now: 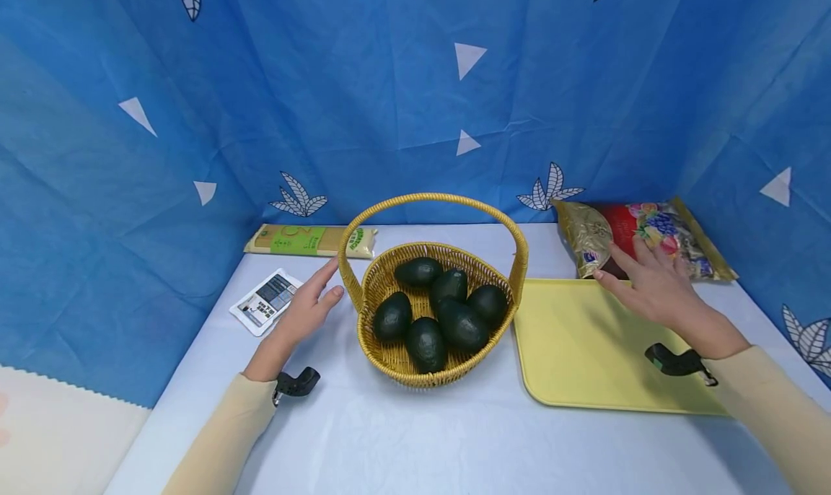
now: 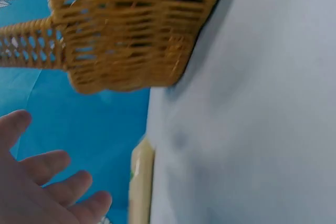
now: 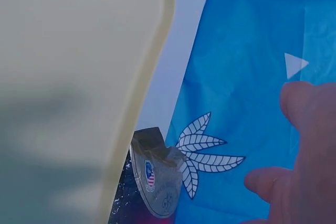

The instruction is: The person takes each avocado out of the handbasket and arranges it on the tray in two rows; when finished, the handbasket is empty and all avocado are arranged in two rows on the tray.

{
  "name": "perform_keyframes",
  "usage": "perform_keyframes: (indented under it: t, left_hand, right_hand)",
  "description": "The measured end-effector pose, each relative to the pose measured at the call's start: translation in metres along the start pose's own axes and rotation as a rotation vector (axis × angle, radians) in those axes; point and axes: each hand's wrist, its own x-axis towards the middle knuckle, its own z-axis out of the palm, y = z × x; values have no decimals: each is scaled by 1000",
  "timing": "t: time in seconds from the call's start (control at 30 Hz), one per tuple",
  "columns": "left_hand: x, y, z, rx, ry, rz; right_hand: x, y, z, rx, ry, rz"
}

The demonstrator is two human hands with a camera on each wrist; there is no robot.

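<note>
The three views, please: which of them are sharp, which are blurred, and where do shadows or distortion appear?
Head view: evenly lit and sharp on the basket; wide-angle bending at the edges; soft shadows under the left hand. Left wrist view: the basket weave is motion-blurred, the table featureless. Right wrist view: the yellow tray is out of focus with a grey shadow across it, and the right hand is a blur.

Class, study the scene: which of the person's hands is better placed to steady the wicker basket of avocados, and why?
Probably the left. The left hand is open right beside the basket, near the foot of its handle. The right hand hovers over the far edge of the yellow tray, by the snack bag.
</note>
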Motion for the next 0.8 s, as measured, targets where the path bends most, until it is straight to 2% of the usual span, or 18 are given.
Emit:
perform_keyframes:
  t: [0.2,0.33,0.53,0.8]
  left_hand:
    - [0,4,14,-259,-58,-13]
    - [0,3,23,-372,-94,-2]
    - [-1,1,34,-385,-110,0]
    - [-3,-2,39,-374,-82,-33]
  right_hand:
    - [-1,-2,1,2,5,-11]
    - [-3,-7,0,-8,18,-35]
    - [-11,-22,-2,20,26,-91]
    - [-23,-41,-6,78,50,-154]
